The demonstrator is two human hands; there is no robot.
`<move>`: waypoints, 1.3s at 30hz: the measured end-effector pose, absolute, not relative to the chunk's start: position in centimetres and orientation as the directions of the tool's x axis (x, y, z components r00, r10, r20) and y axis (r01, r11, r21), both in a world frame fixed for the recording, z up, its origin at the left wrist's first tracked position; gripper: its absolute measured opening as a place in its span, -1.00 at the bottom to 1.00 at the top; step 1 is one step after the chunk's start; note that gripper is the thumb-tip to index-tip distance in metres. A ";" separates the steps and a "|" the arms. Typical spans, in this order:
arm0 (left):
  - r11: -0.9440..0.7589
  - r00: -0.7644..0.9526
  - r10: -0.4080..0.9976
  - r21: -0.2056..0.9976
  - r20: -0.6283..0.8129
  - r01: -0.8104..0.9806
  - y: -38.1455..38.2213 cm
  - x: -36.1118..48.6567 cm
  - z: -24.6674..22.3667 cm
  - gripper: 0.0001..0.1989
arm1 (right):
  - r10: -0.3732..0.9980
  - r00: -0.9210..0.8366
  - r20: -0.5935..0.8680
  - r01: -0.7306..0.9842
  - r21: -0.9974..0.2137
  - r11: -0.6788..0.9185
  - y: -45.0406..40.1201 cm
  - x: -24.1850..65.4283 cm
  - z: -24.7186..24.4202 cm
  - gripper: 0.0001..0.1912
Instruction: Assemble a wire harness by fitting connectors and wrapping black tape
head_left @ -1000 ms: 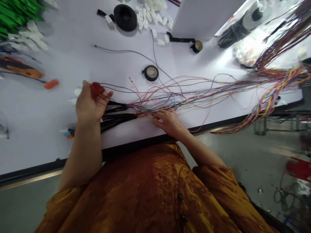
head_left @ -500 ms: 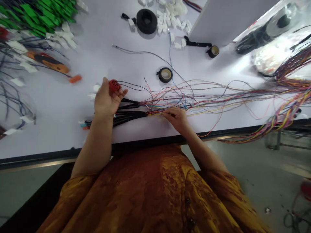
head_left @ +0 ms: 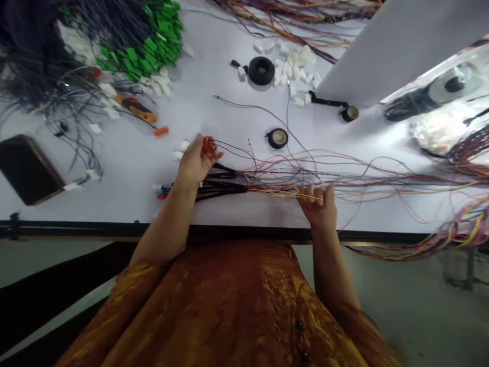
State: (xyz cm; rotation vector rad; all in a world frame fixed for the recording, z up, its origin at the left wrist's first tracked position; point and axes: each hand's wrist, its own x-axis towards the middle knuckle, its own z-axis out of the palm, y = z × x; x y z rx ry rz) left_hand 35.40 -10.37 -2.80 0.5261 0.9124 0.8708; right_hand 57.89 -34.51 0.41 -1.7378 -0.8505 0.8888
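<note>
A red multi-hole connector (head_left: 209, 145) with dark wires running from it is held in my left hand (head_left: 194, 164), between thumb and fingers. My right hand (head_left: 318, 204) is closed around a thin yellow wire (head_left: 280, 194) beside the harness, its fingers curled. Between the hands lies the wire bundle (head_left: 263, 179), many colours fanning out to the right. Black taped branches (head_left: 221, 189) of the harness pass under and beside my left wrist. Small blue and red connectors (head_left: 160, 191) show at their left ends.
A tape roll (head_left: 277, 138) lies beyond the wires, with a larger black roll (head_left: 261, 70) behind it. White connectors (head_left: 294, 66) are scattered nearby. An orange-handled tool (head_left: 136, 108), green connectors (head_left: 147, 53) and a phone (head_left: 29, 169) lie left. A white panel (head_left: 367, 56) stands at the right.
My right hand has slid rightward along the harness, drawing a yellow wire out straight. My left hand still holds the red connector. The whole view has shifted, showing more of the table's left side.
</note>
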 end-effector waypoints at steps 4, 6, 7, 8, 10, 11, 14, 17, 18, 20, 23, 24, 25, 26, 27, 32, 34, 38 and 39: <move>0.554 0.324 0.832 0.709 -0.451 -0.436 -10.4 35.3 -3.0 -0.68 | 0.808 0.571 -0.145 -0.127 -0.988 -0.087 -34.9 57.7 1.1 -0.23; 0.556 0.331 0.830 0.704 -0.449 -0.441 -10.4 35.2 -3.0 -0.69 | 0.863 0.471 -0.181 -0.192 -0.976 -0.100 -35.7 58.3 1.2 -0.23; 0.558 0.336 0.829 0.701 -0.447 -0.445 -10.5 35.2 -3.0 -0.69 | 0.880 0.435 -0.190 -0.211 -0.972 -0.105 -36.1 58.8 1.3 -0.24; 0.560 0.344 0.827 0.696 -0.444 -0.450 -10.5 35.2 -3.0 -0.70 | 0.879 0.440 -0.183 -0.235 -0.968 -0.084 -36.4 59.5 1.3 -0.24; 0.562 0.355 0.826 0.686 -0.438 -0.461 -10.4 35.1 -3.0 -0.71 | 0.817 0.556 -0.154 -0.286 -0.958 0.014 -36.8 60.9 1.6 -0.21; 0.564 0.361 0.825 0.683 -0.435 -0.465 -10.4 35.1 -3.0 -0.72 | 0.766 0.624 -0.154 -0.303 -0.952 0.055 -36.7 61.5 1.8 -0.22; 0.574 0.372 0.817 0.677 -0.440 -0.461 -10.4 35.1 -3.0 -0.74 | 0.648 0.736 -0.196 -0.301 -0.952 0.054 -35.5 62.8 3.9 -0.39; 0.577 0.377 0.815 0.672 -0.440 -0.464 -10.4 35.1 -3.0 -0.75 | 0.586 0.806 -0.085 -0.176 -0.979 0.100 -32.7 62.5 8.4 -0.71; 0.574 0.375 0.817 0.672 -0.437 -0.468 -10.4 35.1 -3.0 -0.75 | 0.587 0.810 0.003 -0.090 -0.987 0.130 -31.4 62.1 10.2 -0.75; 0.572 0.374 0.819 0.672 -0.436 -0.471 -10.4 35.1 -3.0 -0.75 | 0.650 0.743 0.162 0.059 -0.982 0.177 -28.4 61.0 13.1 -0.77; 0.580 0.372 0.814 0.670 -0.446 -0.463 -10.6 35.2 -2.8 -0.75 | 0.803 0.527 0.279 0.228 -0.956 0.183 -23.1 58.7 13.5 -0.83; 0.584 0.369 0.811 0.669 -0.454 -0.459 -10.6 35.2 -2.7 -0.74 | 0.861 0.429 0.271 0.268 -0.949 0.165 -21.2 57.8 12.5 -0.88; 0.587 0.363 0.809 0.669 -0.462 -0.457 -10.7 35.3 -2.6 -0.74 | 0.903 0.351 0.246 0.292 -0.946 0.144 -19.5 56.9 10.9 -0.87; 0.587 0.357 0.809 0.669 -0.467 -0.455 -10.7 35.3 -2.5 -0.74 | 0.927 0.323 0.189 0.328 -0.942 0.078 -18.1 55.9 8.9 -0.90; 0.588 0.355 0.808 0.670 -0.470 -0.453 -10.7 35.3 -2.5 -0.73 | 0.944 0.297 0.146 0.369 -0.929 0.028 -16.9 55.0 6.9 -0.93; 0.603 0.395 0.795 0.670 -0.460 -0.433 -10.7 35.2 -2.5 -0.69 | 0.984 0.173 -0.043 0.360 -0.927 -0.104 -16.0 51.4 0.3 -0.83; 0.604 0.405 0.793 0.670 -0.455 -0.432 -10.6 35.1 -2.6 -0.69 | 0.983 0.171 -0.074 0.330 -0.935 -0.128 -16.7 50.8 0.1 -0.82; 0.596 0.406 0.799 0.672 -0.444 -0.439 -10.7 35.1 -2.7 -0.69 | 0.987 0.160 -0.023 0.356 -0.931 -0.080 -17.5 50.6 0.8 -0.83; 0.597 0.404 0.799 0.672 -0.445 -0.438 -10.7 35.1 -2.7 -0.69 | 0.987 0.163 -0.003 0.383 -0.921 -0.066 -17.5 50.6 0.8 -0.83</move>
